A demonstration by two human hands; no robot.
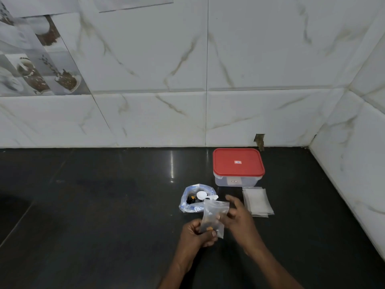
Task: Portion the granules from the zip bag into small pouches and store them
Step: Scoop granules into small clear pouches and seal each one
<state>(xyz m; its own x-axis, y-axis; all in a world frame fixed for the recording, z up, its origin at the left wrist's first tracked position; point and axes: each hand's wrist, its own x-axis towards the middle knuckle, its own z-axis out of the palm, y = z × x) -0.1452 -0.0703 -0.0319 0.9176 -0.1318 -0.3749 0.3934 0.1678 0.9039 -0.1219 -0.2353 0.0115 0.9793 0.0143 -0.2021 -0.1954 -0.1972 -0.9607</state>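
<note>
My left hand (pixel 196 234) pinches the lower part of a small clear pouch (pixel 213 215) that holds a few dark and orange granules. It stands upright above the dark counter. My right hand (pixel 237 213) is just right of the pouch, fingers spread and blurred; the thumb seems to touch the pouch's side. Behind the pouch lies the open zip bag (pixel 195 198) with dark and orange granules inside and a white scoop (pixel 203 194) resting in its mouth.
A clear container with a red lid (pixel 238 163) stands shut near the back wall. A stack of empty clear pouches (pixel 257 201) lies flat in front of it. White tiled walls close the back and right of the counter (pixel 104 205).
</note>
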